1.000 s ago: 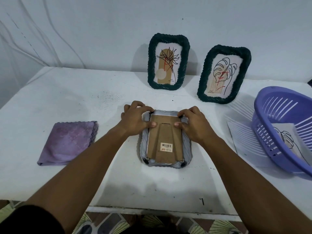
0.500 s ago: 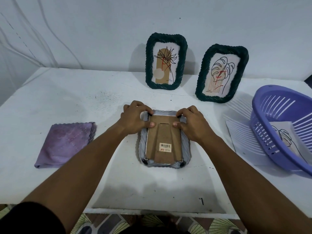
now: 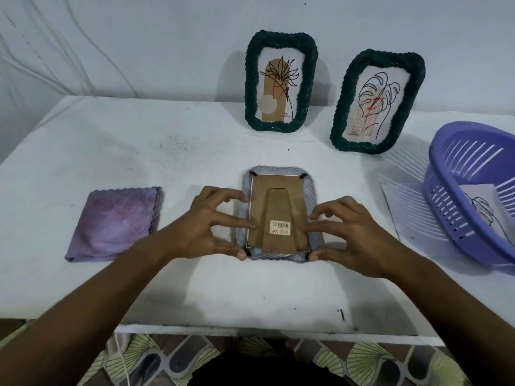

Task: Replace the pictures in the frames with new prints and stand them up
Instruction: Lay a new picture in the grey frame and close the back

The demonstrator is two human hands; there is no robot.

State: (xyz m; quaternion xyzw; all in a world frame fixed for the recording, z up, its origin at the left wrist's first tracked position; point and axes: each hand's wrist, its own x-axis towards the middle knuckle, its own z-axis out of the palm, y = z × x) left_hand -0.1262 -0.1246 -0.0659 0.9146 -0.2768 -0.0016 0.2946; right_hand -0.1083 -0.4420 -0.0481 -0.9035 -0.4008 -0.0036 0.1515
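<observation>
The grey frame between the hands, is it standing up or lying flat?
Lying flat, face down. The grey frame shows its brown cardboard back and barcode sticker upward on the table, unlike the two green frames standing by the wall.

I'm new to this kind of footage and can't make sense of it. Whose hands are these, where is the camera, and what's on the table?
No machine here: a person wears a wide-angle camera on the head, looking down at their own two bare hands. The left hand and right hand touch the lower corners of a grey frame lying face down on the white table, its cardboard back with a barcode sticker up. Neither hand lifts it. Two dark green frames with line drawings stand by the wall. A folded purple cloth lies left; a purple basket holding a print sits right.
</observation>
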